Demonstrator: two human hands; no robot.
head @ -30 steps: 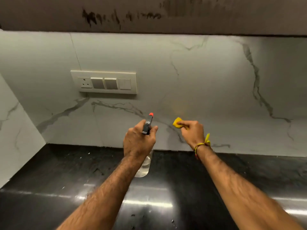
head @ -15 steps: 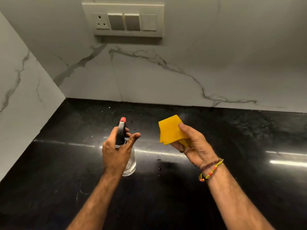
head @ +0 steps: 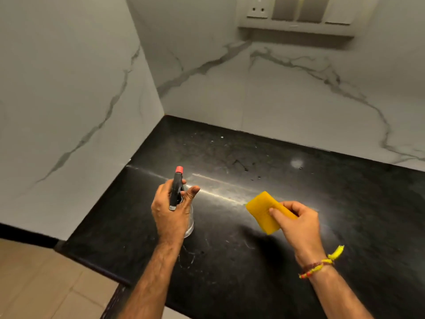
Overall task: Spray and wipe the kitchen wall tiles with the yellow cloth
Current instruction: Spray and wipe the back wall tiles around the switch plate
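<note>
Here the left hand (head: 171, 212) holds a spray bottle (head: 177, 192) upright above the black bench (head: 253, 261), its grip wrapped round the bottle's neck with the forefinger stretched out to the right of the dark spray head. The red nozzle (head: 179, 169) points away, toward the far corner. The bottle's clear body shows just below and right of the hand.

To the right, well apart, the right hand (head: 296, 224) grips a folded yellow cloth (head: 262, 211), thumb on top and fingers curled beneath; the cloth sticks out to the left of the hand, above the bench. A yellow and red thread band (head: 322, 264) circles that wrist.

White marble-veined tiles (head: 276, 95) cover the far wall and the left wall. A switch plate (head: 296, 14) sits high on the far wall. Tan floor (head: 34, 284) shows at near left.
</note>
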